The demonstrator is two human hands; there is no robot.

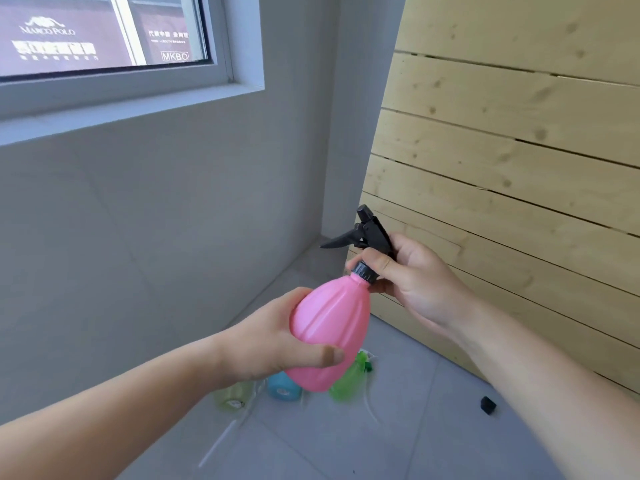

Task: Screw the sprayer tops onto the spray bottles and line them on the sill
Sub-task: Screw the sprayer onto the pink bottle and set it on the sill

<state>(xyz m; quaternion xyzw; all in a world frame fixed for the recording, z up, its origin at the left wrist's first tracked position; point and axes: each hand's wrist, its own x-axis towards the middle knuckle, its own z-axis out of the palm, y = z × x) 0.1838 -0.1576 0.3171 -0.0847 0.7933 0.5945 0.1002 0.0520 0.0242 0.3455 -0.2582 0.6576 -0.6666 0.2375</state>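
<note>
Fingers (377,268), right hand (422,282), pinch sprayer top (372,230); left hand (263,341) grips pink bottle (332,323) — signs (48,29): MARCO POLO, MKBO.

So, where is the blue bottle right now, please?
The blue bottle is on the floor, head view low centre, under the pink bottle, between a yellowish bottle and a green bottle.

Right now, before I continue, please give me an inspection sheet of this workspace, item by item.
Surface: grey tiled floor, with bottles on it.
Job's things: pink spray bottle held tilted, black sprayer top on its neck; green bottle, blue bottle and pale yellow bottle on the floor.
Clutter: small black piece; thin white tube.
Hands: left hand grips the pink bottle's body; right hand holds the top's collar.
Cables: nothing seen.
Surroundings: window sill upper left; wooden slat panel on the right.
</note>
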